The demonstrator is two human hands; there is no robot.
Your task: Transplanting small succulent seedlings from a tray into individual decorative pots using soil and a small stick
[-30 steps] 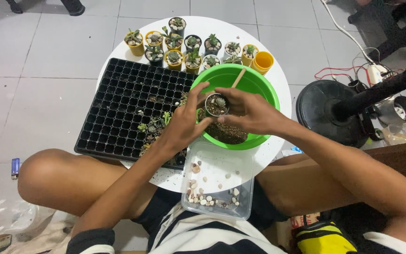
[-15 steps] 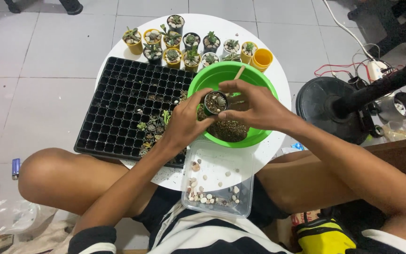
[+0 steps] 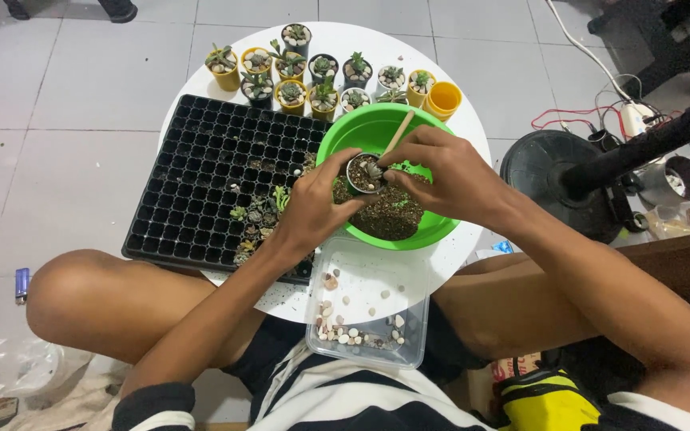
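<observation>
A small dark pot [image 3: 365, 173] with a tiny pale green succulent [image 3: 374, 169] in it is held over a bright green bowl [image 3: 361, 132] partly filled with dark soil [image 3: 389, 214]. The left hand [image 3: 313, 206] grips the pot from the side, its fingers [image 3: 337, 162] curled and clamped around the rim. The right hand [image 3: 445, 174] comes in from the other side, its fingers [image 3: 399, 157] pinched together at the pot's edge by the plant; a thin wooden stick [image 3: 399, 132] rises from that hand and leans over the bowl's far rim.

The bowl sits on a round white bench [image 3: 450, 88]. Just left of the bowl lies a black seedling tray [image 3: 201, 172] with many square cells; a few cells near the left hand hold small succulents. Along the far edge of the bench stands a cluster of little potted succulents [image 3: 313, 76] in yellow and dark pots, with one empty yellow pot [image 3: 444, 100] at the right end. At the near edge, a clear plastic tub [image 3: 370, 307] holds scattered pale pebbles [image 3: 349, 334]. The person sits cross-legged on a tiled floor [image 3: 65, 88], knees either side of the bench.
</observation>
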